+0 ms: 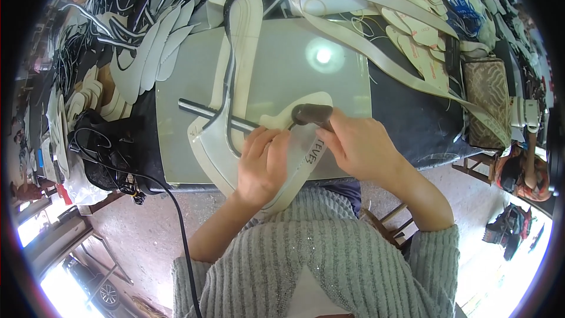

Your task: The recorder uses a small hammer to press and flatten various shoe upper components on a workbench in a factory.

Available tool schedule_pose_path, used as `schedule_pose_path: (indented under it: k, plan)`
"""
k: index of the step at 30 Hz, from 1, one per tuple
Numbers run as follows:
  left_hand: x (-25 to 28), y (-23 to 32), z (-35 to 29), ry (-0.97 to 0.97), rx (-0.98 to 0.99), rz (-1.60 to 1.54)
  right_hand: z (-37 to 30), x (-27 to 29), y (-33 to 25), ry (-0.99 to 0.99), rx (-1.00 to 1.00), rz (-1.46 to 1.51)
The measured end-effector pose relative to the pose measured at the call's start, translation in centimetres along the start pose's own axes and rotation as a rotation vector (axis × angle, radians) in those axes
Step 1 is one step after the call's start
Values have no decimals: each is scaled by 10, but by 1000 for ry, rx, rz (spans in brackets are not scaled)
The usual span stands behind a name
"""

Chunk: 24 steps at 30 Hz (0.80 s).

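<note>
On a greenish-grey board (176, 135) in front of me lies a curved off-white cut-out piece (207, 154), its lower end hanging past the board's near edge toward my lap. My left hand (263, 162) is closed in a pinch at the end of a black strip with a silver line (203, 110), which crosses the piece. My right hand (360, 144) grips a tool with a dark, rounded handle (313, 114); its thin tip runs down toward my left fingertips. Handwritten letters mark the piece beside my right fingers. A second black-and-silver strip (228, 82) loops down the long arm of the piece.
Stacked grey cut-outs (159, 47) and tangled black strips (126, 0) lie at the far left. A long pale band (376, 53) curves across the right side to a patterned box (487, 103). A black cable (179, 218) hangs at my left.
</note>
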<state>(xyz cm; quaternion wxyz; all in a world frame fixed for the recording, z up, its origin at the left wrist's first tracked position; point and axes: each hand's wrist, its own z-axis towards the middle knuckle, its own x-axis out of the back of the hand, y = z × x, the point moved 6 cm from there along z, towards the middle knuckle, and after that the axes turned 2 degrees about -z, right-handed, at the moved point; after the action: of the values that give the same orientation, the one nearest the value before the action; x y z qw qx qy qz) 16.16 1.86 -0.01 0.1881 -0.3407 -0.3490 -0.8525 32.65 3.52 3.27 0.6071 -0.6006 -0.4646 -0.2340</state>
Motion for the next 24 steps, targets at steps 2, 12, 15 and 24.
schedule_pose_path:
  k: [2,12,15,24]
  plan:
    - [2,2,3,25,6,-9,-1,1,-8,90,70,49]
    - [6,-7,1,2,133,-158,-1,-14,-1,-79,-40,-26]
    - [9,-21,-4,-59,273,-211,-1,-17,2,-115,-62,-58]
    - [6,-11,-1,-70,26,-128,0,-2,0,-25,23,-43]
